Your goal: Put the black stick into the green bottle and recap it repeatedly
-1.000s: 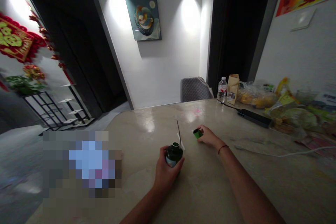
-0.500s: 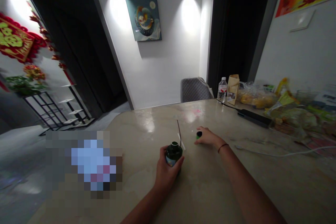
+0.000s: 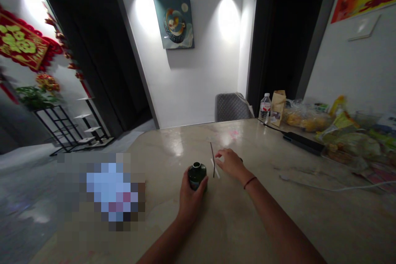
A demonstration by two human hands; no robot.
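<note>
**Bottle [image 3: 197,174] shifted left, right hand [image 3: 230,162] swung in toward it**

Half a second ago the right hand was at the cap; now it has come left, and the gap between bottle and stick [image 3: 212,157] has widened.

The left hand [image 3: 189,202] is wrapped round the bottle, which is upright; its base is hidden. The right hand hangs to the right of the bottle, fingers loosely curled and parted, with nothing visible in its grip. A dark edge behind it, farther right of the bottle, is probably the cap [image 3: 241,159], mostly hidden. The stick and a white strip [image 3: 217,172] lie on the table [image 3: 168,202] just right of the bottle; the right fingertips are near the stick, apparently not touching.

Uncapping looks finished: the bottle's mouth is bare and the cap seems released. Stick and strip are still loose, outside the bottle.
</note>
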